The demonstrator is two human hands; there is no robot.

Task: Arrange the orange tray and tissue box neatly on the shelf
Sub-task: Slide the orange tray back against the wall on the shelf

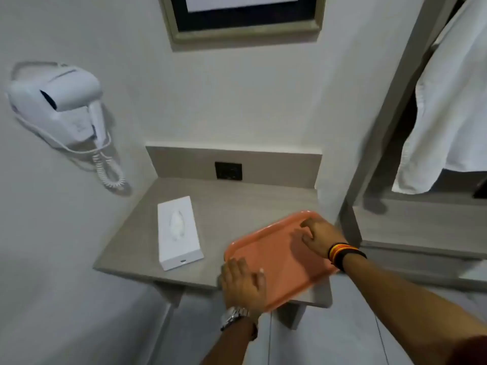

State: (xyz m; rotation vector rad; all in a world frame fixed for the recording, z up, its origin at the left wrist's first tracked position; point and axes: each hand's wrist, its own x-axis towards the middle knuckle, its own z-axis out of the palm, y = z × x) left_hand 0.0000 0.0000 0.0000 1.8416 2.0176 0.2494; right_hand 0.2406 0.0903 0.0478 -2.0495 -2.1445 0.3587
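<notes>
An orange tray [274, 256] lies skewed on the right front part of the grey shelf [237, 204], one corner hanging over the front edge. My left hand [243, 284] grips its near left corner, thumb on top. My right hand [320, 237] holds its far right edge, fingers resting inside the tray. A white tissue box [178, 233] lies flat on the left part of the shelf, a tissue poking from its slot, a short gap away from the tray.
A white wall-mounted hair dryer [60, 101] with a coiled cord hangs at left. A dark socket plate [228, 170] sits in the shelf's back panel. A framed picture [243, 17] hangs above. White cloth [448, 114] hangs at right, beyond a vertical panel.
</notes>
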